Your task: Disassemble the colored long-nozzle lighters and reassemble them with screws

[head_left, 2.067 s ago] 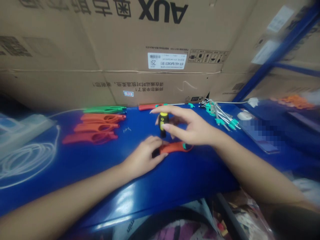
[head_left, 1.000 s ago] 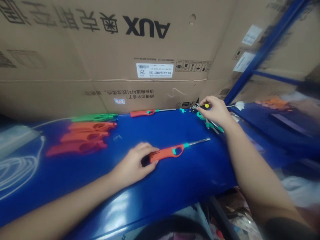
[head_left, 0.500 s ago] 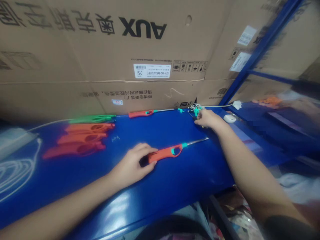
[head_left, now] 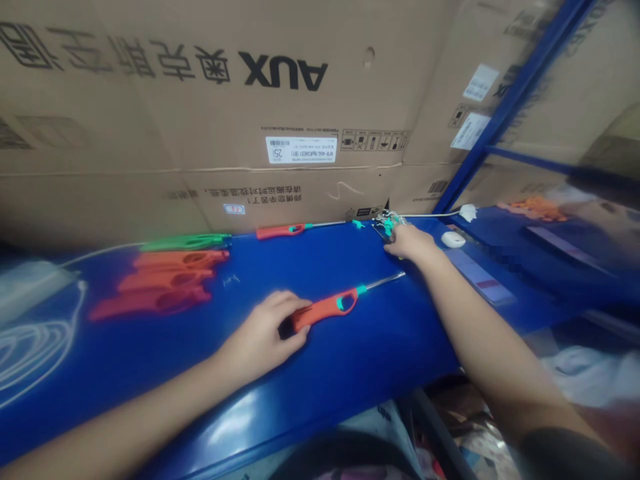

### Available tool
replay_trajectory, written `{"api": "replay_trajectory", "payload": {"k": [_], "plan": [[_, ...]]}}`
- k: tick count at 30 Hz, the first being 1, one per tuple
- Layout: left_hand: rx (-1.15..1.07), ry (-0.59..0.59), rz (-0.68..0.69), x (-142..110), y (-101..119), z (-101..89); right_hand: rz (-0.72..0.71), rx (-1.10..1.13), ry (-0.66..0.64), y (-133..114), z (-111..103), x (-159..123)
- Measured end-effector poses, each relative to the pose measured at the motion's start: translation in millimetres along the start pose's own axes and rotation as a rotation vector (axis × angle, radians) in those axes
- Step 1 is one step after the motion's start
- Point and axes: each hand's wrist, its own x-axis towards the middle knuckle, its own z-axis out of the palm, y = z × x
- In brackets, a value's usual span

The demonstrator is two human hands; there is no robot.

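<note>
My left hand (head_left: 270, 327) is closed round the butt of an orange-red gas lighter (head_left: 327, 308), which lies on the blue table with its metal tube pointing right. My right hand (head_left: 413, 243) is closed at the back right, over a small heap of lighter inner parts (head_left: 389, 221) with teal pieces and thin wires. A thin dark shaft shows in front of its fingers and a bit of yellow below them, as on the black and yellow screwdriver seen earlier; most of it is hidden by the hand.
A second lighter (head_left: 283, 231) lies along the carton (head_left: 300, 40). At left are orange and red lighter shells (head_left: 165, 280), green shells (head_left: 185, 241) and a coiled white cable (head_left: 35, 347). A white round object (head_left: 453, 239) and a flat slab (head_left: 480, 277) lie right.
My right hand has lifted the screwdriver off the lighter and gone to the parts heap at the back right. My left hand still holds the lighter. The view has shifted slightly.
</note>
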Motion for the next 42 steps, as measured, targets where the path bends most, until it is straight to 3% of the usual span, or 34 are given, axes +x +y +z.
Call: {"api": "replay_trajectory", "payload": {"k": [5, 10, 17, 23, 26, 31, 42], "plan": [[0.126, -0.093, -0.126, 2.9, 18.1, -2.6, -0.005, 0.035, 0.059, -1.3, -1.5, -6.2], [0.236, -0.217, -0.185, 15.4, 25.3, -8.5, -0.073, 0.133, 0.220, -6.4, -1.3, -10.2], [0.305, -0.163, -0.009, 44.9, -3.2, -41.2, -0.347, 0.374, 0.468, -27.2, 13.0, -9.9], [0.405, -0.067, -0.035, 70.1, -41.1, -68.4, -0.558, 0.501, 0.642, -38.2, 30.7, -3.5], [0.428, -0.034, -0.073, 81.3, -59.3, -77.5, -0.678, 0.529, 0.610, -40.0, 36.4, -1.5], [0.445, -0.028, -0.109, 92.1, -83.0, -81.2, -0.868, 0.509, 0.435, -45.1, 44.1, -6.9], [0.476, -0.019, -0.138, 93.1, -105.3, -71.1, -0.886, 0.456, 0.229, -52.4, 45.1, -17.5]]}}
